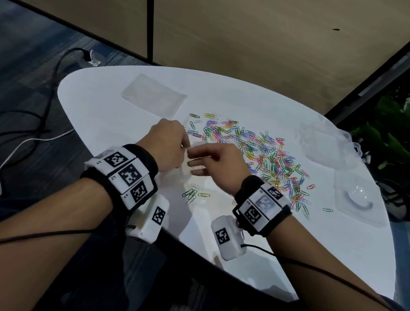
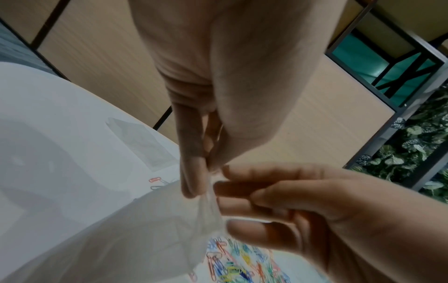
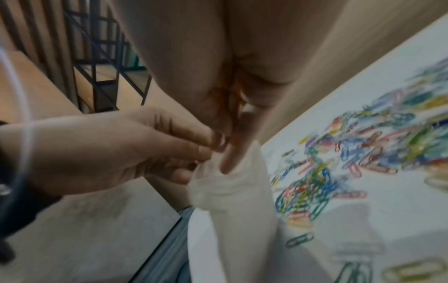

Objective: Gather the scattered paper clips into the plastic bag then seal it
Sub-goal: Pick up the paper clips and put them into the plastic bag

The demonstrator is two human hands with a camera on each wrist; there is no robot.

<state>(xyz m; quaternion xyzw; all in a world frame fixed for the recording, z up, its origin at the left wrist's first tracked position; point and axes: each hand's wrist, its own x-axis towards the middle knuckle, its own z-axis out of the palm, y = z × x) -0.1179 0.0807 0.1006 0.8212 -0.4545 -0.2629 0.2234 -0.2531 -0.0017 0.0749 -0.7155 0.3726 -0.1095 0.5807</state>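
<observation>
Together, the left hand (image 1: pixel 167 144) and the right hand (image 1: pixel 220 161) meet above the near part of the white table (image 1: pixel 105 103), both working the top edge of a small clear plastic bag (image 2: pixel 150 226). From the left wrist view, the left thumb and fingers are pressed together on the bag's upper corner, pinching it, while the right fingers (image 2: pixel 244 186) curl in from the side and nip the same rim just beside them. The right wrist view shows the film hanging down from that shared pinch, slack and translucent, its lower end toward the table edge; whether its mouth is parted I cannot tell, as the picture is blurred. Beyond the hands and off to the right, the paper clips (image 1: pixel 260 150) lie scattered in a broad multicoloured drift of blue, green, pink, yellow and white, with a few stray green ones (image 1: pixel 191 193) nearer the person. A second flat clear bag (image 1: pixel 153 94) lies at the far left of the table, well apart from the clips. At the right edge sits a clear plastic box (image 1: pixel 325 144) and, nearer, a clear lid or tray (image 1: pixel 359 199). Both wrists carry black bands with white blocks printed in black-and-white square marker patterns; no readable lettering or brand shows on them or on the bags.
</observation>
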